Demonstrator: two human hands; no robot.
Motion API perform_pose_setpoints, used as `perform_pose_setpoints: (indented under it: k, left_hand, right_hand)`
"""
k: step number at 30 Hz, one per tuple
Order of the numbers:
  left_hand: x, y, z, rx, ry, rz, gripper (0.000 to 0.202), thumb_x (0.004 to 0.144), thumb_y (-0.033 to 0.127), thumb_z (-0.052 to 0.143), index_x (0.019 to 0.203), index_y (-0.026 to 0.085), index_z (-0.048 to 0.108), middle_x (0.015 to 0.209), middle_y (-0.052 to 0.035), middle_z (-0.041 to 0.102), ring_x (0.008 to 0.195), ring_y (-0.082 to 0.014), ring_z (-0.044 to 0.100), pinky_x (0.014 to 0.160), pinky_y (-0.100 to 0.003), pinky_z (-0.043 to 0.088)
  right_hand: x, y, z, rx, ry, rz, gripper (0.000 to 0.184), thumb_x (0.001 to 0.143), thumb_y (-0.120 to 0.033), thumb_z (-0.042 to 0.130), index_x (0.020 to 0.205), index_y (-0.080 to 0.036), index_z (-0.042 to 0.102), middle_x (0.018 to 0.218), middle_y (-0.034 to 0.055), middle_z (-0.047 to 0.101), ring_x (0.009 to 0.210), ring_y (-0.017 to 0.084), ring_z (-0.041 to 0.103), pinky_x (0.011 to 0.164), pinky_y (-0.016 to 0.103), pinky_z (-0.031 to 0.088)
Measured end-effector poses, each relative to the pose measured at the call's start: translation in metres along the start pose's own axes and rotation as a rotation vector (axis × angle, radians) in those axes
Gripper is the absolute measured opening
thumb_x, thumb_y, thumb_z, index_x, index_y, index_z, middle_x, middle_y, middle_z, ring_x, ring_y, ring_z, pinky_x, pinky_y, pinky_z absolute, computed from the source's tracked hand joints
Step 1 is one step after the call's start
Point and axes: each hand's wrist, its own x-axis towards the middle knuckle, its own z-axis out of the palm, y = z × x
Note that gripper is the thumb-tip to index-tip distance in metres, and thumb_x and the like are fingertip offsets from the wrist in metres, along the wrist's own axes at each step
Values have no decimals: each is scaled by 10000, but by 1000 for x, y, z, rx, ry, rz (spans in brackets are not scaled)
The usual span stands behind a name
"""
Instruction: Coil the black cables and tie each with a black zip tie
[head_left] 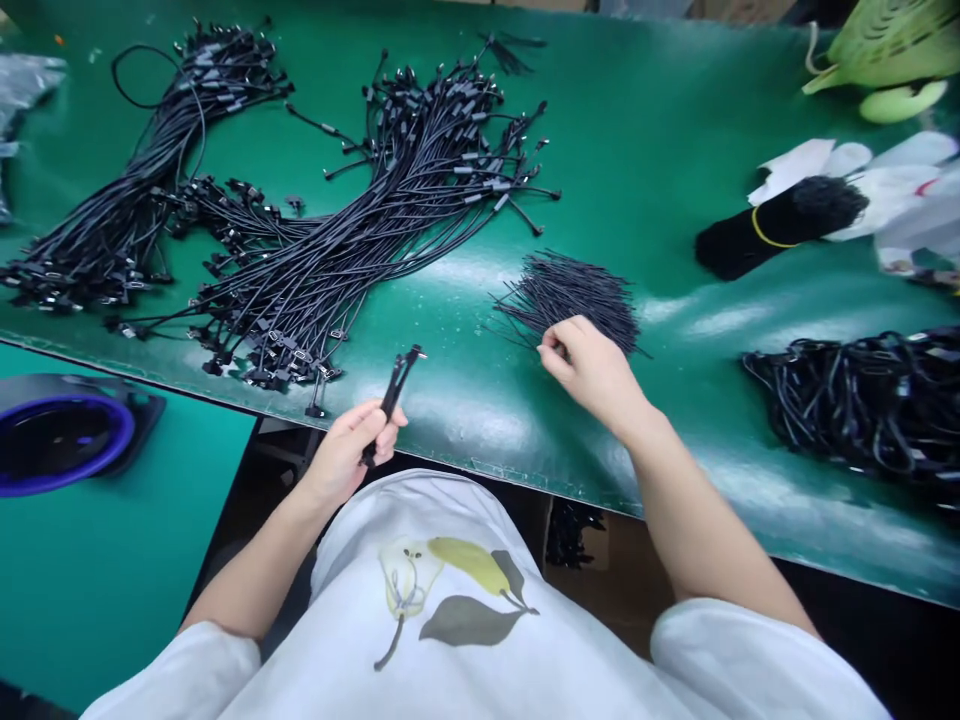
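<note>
Head view, looking down on a green mat on a workbench. The right hand is held at the near edge of a pile of short black wires, with thumb and forefinger pinched together against the wire ends; whether a wire is gripped cannot be told. The pile lies directly ahead of that hand and flat on the mat, its long axis running across the view. Its thin wires are laid roughly side by side and splay out loosely at the left end. The right hand is touching or almost touching the pile, whereas the left hand is well apart from it, below and to the left. The left hand is clenched around a black cable, which is tilted upward with a flat connector projecting above the fingers. Long bundles of connector-ended cables are spread beyond the hands, and a tangled black heap is seen at the right. A black tuft bound with a yellow band rests against white sheets.
</note>
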Motion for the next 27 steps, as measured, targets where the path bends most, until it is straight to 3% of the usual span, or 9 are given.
perform_pose_setpoints:
  k: [5, 8, 10, 12, 14, 16, 19, 23, 27]
  left_hand:
    - [22, -13, 24, -41, -83, -75, 442, 760, 428, 732, 1069, 143, 595, 573, 52, 438, 496, -61, 338, 458, -184, 250]
    - [35, -18, 31, -73, -111, -59, 580, 772, 419, 721, 1248, 166, 508, 592, 63, 436, 508, -68, 337, 464, -182, 242]
    - [39, -21, 31, -49, -126, -41, 565, 789, 452, 690, 1238, 142, 541, 608, 61, 415, 512, -68, 321, 467, -191, 244]
    - [41, -24, 29, 79, -107, 19, 501, 836, 474, 621, 1198, 128, 596, 623, 50, 412, 521, -77, 330, 484, -207, 274]
    - [41, -25, 26, 322, -43, 139, 424, 892, 433, 545, 1195, 148, 625, 651, 28, 464, 560, -102, 393, 546, -230, 342]
    - [42, -26, 23, 578, -4, 281, 358, 912, 339, 510, 1211, 188, 637, 750, -14, 571, 688, -145, 506, 691, -268, 414]
    - [41, -24, 20, 758, -74, 386, 306, 887, 232, 502, 1137, 221, 679, 921, -63, 659, 941, -220, 573, 890, -332, 416]
    - [37, -25, 13, 680, -138, 230, 141, 815, 208, 553, 783, 188, 689, 701, -30, 618, 759, -200, 567, 736, -298, 446]
    - [37, -30, 7, 433, -171, -53, 191, 740, 305, 630, 630, 163, 566, 536, 41, 449, 504, -96, 356, 486, -215, 295]
  right_hand:
    - [-16, -46, 18, 615, -24, 143, 140, 847, -310, 544, 930, -198, 558, 764, 9, 578, 658, 141, 551, 640, 278, 449]
    - [-28, -72, 32, 977, -225, 140, 288, 841, -332, 563, 1092, -191, 568, 785, -7, 578, 636, 122, 563, 625, 266, 474]
    - [-36, -84, 38, 1003, -333, 109, 270, 855, -324, 548, 1078, -178, 593, 769, -9, 583, 612, 115, 556, 607, 256, 465]
    - [-43, -92, 41, 819, -297, 24, 176, 877, -285, 518, 954, -173, 629, 738, -5, 581, 594, 109, 531, 590, 244, 431]
    - [-46, -98, 41, 507, -138, -132, 174, 903, -226, 478, 863, -173, 640, 712, 5, 573, 610, 117, 512, 596, 250, 397]
    - [-44, -102, 37, 176, 47, -355, 222, 930, -178, 439, 846, -170, 644, 698, 22, 568, 641, 138, 503, 614, 273, 374]
    - [-36, -109, 27, -155, 210, -699, 290, 957, -131, 366, 856, -149, 637, 852, 91, 628, 762, 174, 531, 669, 308, 381]
    - [-28, -117, 14, -328, 121, -974, 287, 968, -131, 339, 852, -144, 600, 941, 101, 616, 791, 184, 526, 669, 317, 390]
    - [-31, -123, 10, -501, -4, -1102, 244, 958, -115, 340, 922, -127, 582, 862, 79, 576, 758, 191, 525, 655, 328, 389]
